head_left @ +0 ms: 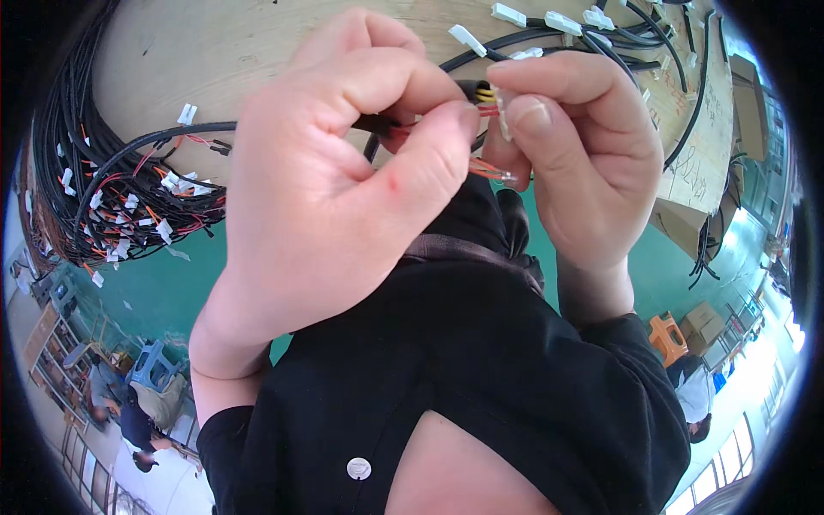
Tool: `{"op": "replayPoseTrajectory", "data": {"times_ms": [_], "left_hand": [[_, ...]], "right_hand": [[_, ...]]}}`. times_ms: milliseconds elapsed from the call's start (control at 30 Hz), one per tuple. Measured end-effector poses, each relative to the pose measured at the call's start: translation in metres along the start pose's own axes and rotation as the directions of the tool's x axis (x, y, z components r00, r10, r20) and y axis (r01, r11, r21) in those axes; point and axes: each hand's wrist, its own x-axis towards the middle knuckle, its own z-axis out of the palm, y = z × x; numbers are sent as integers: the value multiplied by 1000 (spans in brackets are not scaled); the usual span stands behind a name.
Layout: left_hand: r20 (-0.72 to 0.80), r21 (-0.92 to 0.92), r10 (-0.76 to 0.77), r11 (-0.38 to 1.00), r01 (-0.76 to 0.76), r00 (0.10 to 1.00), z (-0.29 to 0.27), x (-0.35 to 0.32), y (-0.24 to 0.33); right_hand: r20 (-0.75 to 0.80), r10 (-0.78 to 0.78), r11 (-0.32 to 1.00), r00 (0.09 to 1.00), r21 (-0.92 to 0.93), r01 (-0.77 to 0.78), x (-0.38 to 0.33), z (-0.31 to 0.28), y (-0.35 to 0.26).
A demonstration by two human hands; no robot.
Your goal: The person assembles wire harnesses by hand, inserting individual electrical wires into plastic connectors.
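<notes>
Close in front of my chest, both hands work on the end of a wire harness. My left hand (330, 184) pinches thin red wires (488, 111) between thumb and forefinger. Between the thumb and fingers of my right hand (592, 159) is a small whitish connector (503, 118), partly covered by the fingertips. Red and yellow wires (486, 94) run toward it from a black cable sleeve (468, 88). Below the connector, loose orange wires (487, 169) stick out with small metal terminals at their tips. Whether the red wires sit fully inside the connector I cannot tell.
A wooden table (215, 56) lies beyond my hands. A thick coil of black cables (64, 163) with white tags hangs over its left side. More black cables with white ends (562, 23) lie far right. Stools and other people are in the background.
</notes>
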Motion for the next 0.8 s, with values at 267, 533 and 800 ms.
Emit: {"op": "replayPoseTrajectory", "data": {"times_ms": [267, 533, 800], "left_hand": [[82, 24, 151, 988, -153, 985, -14, 1, -29], [63, -41, 143, 989, -141, 988, -5, -2, -14], [5, -45, 38, 998, -37, 999, -9, -3, -15]], "right_hand": [[-23, -34, 998, 999, -58, 32, 0, 7, 4], [-85, -62, 969, 994, 233, 80, -4, 10, 16], [-94, -44, 998, 995, 38, 47, -5, 9, 8]]}}
